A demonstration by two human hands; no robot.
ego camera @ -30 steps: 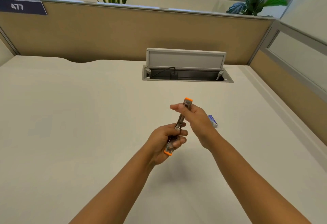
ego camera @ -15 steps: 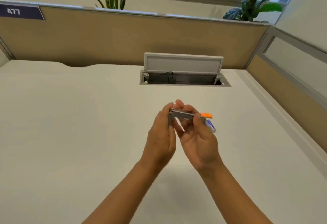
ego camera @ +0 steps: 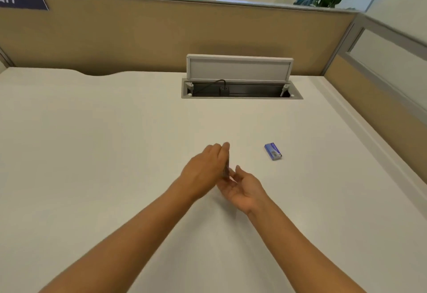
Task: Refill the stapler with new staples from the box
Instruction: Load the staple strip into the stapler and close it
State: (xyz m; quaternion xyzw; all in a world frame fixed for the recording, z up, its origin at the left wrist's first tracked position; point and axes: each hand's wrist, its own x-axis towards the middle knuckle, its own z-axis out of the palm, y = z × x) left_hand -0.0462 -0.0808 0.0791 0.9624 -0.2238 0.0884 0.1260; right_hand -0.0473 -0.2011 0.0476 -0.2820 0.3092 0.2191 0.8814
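Your left hand [ego camera: 205,172] grips the stapler [ego camera: 227,169] (mostly hidden); your right hand [ego camera: 245,188] lies open just beneath it, the box [ego camera: 273,151] well right of the stapler.

desk [ego camera: 92,154]: bare left of and between hands and box | staple box [ego camera: 273,151]: lone obstacle, right of hands | cable hatch [ego camera: 240,77]: lid raised, far edge | partition [ego camera: 161,36]: closes the back

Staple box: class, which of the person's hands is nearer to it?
Right. The right hand, palm open, is just below-left of the staple box; the left hand, gripping the stapler, sits farther left.
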